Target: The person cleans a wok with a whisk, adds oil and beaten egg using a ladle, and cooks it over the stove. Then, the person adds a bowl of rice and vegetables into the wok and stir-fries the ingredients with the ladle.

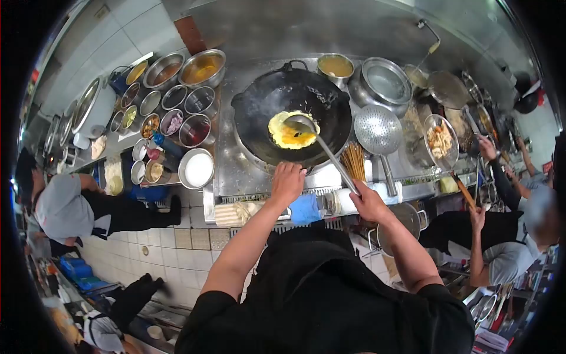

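Note:
A black wok (253, 112) sits on the steel stove, with yellow egg (283, 138) spread in its middle. My right hand (370, 202) is closed around the handle of a metal ladle (333, 159), whose bowl rests on the egg. At the wok's near rim is my left hand (288, 182), its fingers bent together over the edge; a cloth between hand and rim cannot be made out. A bamboo brush (354, 160) and a perforated skimmer (378, 130) lie right of the wok.
Steel bowls and cups of ingredients (196, 131) stand at the left, beside a white-filled bowl (196, 168). A lidded pot (386, 82) is at the back right. A co-worker (507, 236) stands at the right; other people are at the left. Folded cloths (236, 212) line the front edge.

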Demonstrator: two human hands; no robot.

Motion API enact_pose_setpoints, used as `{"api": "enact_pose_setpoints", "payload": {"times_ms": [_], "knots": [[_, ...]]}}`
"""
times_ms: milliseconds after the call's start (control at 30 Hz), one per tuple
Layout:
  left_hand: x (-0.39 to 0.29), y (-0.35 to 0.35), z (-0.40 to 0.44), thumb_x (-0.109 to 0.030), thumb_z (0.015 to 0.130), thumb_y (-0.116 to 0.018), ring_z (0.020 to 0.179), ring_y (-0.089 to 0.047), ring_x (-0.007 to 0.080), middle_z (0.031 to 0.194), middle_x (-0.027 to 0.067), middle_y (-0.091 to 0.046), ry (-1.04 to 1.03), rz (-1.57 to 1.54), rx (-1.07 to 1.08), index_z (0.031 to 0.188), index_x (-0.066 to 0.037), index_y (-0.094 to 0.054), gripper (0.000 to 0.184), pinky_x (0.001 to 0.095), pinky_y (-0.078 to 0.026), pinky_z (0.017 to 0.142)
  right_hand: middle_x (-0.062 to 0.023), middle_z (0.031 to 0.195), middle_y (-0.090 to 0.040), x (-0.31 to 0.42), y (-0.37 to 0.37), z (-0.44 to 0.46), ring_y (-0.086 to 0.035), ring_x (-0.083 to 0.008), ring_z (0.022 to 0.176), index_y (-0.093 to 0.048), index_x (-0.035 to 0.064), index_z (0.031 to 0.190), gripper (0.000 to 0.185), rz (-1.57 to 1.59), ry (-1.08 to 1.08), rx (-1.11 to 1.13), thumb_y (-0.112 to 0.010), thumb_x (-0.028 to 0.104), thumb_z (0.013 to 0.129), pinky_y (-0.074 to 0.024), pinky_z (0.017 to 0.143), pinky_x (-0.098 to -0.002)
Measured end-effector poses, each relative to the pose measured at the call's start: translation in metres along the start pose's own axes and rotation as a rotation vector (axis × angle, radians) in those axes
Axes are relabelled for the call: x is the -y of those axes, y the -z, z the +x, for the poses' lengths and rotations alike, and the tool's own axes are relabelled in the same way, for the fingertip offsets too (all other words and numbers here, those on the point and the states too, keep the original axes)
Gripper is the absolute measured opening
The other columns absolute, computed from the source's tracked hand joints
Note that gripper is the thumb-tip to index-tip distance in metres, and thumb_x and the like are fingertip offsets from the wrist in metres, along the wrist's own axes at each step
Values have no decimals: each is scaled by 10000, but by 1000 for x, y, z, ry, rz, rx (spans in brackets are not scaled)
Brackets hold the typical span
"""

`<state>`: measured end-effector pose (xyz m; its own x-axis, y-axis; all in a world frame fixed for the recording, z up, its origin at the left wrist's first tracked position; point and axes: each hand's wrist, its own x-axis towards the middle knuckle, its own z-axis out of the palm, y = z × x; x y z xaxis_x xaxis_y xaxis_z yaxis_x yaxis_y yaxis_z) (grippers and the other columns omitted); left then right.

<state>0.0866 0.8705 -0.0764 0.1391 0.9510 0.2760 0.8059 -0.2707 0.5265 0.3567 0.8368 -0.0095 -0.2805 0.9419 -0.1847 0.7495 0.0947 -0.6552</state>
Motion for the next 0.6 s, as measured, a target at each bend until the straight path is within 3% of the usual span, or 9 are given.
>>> {"api": "enact_pose_setpoints", "payload": {"times_ms": [33,100,233,300,367,400,433,500,600], "knots": [[4,-5,3,-228,914,-575,1032,-538,356,1025,163,-621,2,-13,-17,983,-8,-627,236,445,-389,962,-295,966,-633,5,3,5,-619,-445,928,-465,38,1299,408,-63,-33,-20,-533,198,929,-487,797,-475],[7,-9,7,-216,924,-549,1024,-537,344,1022,150,-625,36,-23,227,933,-18,-633,216,450,-395,948,-298,953,-633,16,-4,25,-620,-451,910,-454,40,1307,414,-52,-62,-33,-527,194,929,-487,785,-484],[1,-7,-9,-162,921,-540,999,-540,363,1007,157,-633,29,-94,88,924,-14,-616,167,467,-413,906,-290,872,-640,35,-38,43,-617,-476,835,-445,41,1314,422,-35,-61,29,-510,203,931,-489,751,-499],[3,-9,-21,-152,899,-569,1043,-526,325,1088,136,-614,-5,-99,-75,993,-39,-621,156,448,-394,952,-277,873,-650,46,-37,15,-626,-465,863,-455,29,1308,420,-8,-113,64,-513,207,932,-480,778,-508],[3,-3,-35,-141,885,-584,1071,-513,325,1119,136,-599,-11,-104,-147,1048,-44,-611,191,447,-389,962,-241,803,-656,6,-36,-5,-655,-406,706,-442,26,1320,435,-140,191,-92,-519,210,934,-504,663,-492],[2,0,-38,-130,872,-599,1098,-500,325,1151,136,-584,-10,-104,-220,1103,-49,-602,244,445,-384,972,-211,728,-636,-13,-35,-4,-619,-326,510,-421,33,1334,438,-197,412,-264,-514,196,939,-484,495,-441],[1,2,-41,-130,872,-599,1098,-500,325,1151,136,-584,-5,-104,-217,1103,-49,-602,244,445,-384,972,-211,728,-636,-7,-30,1,-619,-326,510,-421,33,1334,438,-196,411,-258,-514,196,939,-484,495,-441],[-1,5,-49,-135,873,-595,1103,-506,343,1135,136,-583,84,-191,-257,1163,-44,-577,304,440,-381,975,-191,674,-602,31,-8,21,-539,-270,382,-393,37,1360,451,38,-192,36,-501,186,948,-431,387,-391],[-3,5,-52,-160,879,-609,1089,-515,345,1129,158,-581,208,-302,-261,1146,-46,-576,293,427,-394,960,-148,639,-578,52,-25,47,-496,-223,373,-462,30,1220,308,175,-254,45,-478,201,965,-408,368,-374]]}}
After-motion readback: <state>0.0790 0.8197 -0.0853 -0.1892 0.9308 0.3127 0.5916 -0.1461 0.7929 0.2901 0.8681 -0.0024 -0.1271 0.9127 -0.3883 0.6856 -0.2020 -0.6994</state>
